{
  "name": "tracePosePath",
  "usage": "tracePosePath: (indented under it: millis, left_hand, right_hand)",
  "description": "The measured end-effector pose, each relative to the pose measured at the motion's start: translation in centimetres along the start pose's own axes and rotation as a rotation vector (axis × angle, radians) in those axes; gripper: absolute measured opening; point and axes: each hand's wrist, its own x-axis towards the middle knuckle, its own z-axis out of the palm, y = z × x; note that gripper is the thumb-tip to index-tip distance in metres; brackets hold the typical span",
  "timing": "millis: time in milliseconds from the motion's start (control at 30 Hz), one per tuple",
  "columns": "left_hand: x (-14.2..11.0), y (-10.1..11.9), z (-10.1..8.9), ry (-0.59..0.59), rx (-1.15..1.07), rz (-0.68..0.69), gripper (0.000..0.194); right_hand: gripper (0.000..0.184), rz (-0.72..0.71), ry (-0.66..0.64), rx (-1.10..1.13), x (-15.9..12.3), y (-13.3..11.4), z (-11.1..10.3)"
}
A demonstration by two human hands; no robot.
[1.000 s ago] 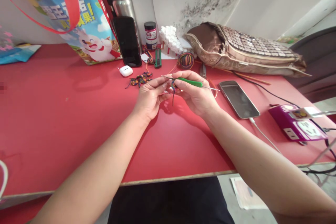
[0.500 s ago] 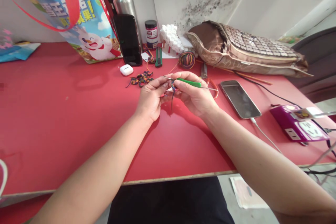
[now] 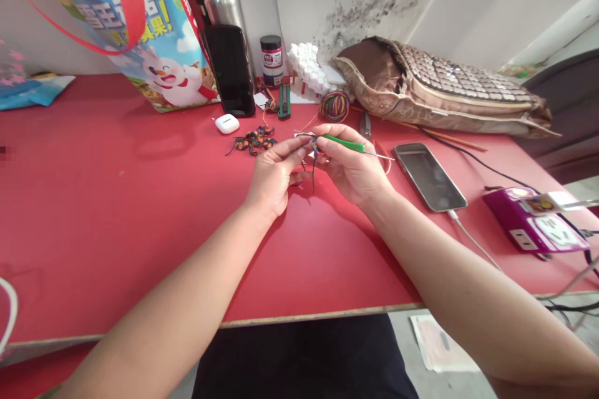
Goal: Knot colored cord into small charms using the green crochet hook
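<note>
Pinched in my right hand is a crochet hook with a green handle, its metal tip pointing left over the work. My left hand is closed at the fingertips on a small multicoloured crochet piece, partly hidden between the two hands. A dark yarn tail hangs down from the piece. Behind my hands sits a ball of multicoloured yarn, with a strand leading from it toward them. Left of the fingers, finished-looking crochet pieces in the same yarn lie on the table.
On the red table stand a snowman-printed bag, an upright phone against a steel flask, and a jar. A white earbud case and green cutter lie nearby. Rightward are a charging phone and purple power strip.
Both hands have shifted very slightly to the right in view, along with the whole scene. The hook tip and my left fingertips sit a little further apart around the crochet piece.
</note>
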Motion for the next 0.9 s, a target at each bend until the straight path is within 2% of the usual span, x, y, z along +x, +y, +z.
tracePosePath:
  millis: [167,500,767,900]
  left_hand:
    - [0.1,-0.3,-0.1,-0.037,-0.015,0.037,0.014]
    - [-0.2,-0.3,0.1,0.002,-0.062,-0.035,0.014]
    - [-0.1,0.4,0.1,-0.024,-0.015,0.015,0.012]
    - [-0.1,0.8,0.2,0.002,-0.005,0.040,0.021]
  right_hand:
    - [0.026,0.029,-0.027,0.030,-0.1,-0.1,0.0]
    - [0.027,0.081,-0.051,0.026,0.0,0.1,-0.1]
    - [0.022,0.020,-0.050,-0.051,-0.2,0.7,0.2]
    - [0.024,-0.009,-0.047,-0.075,-0.2,0.7,0.0]
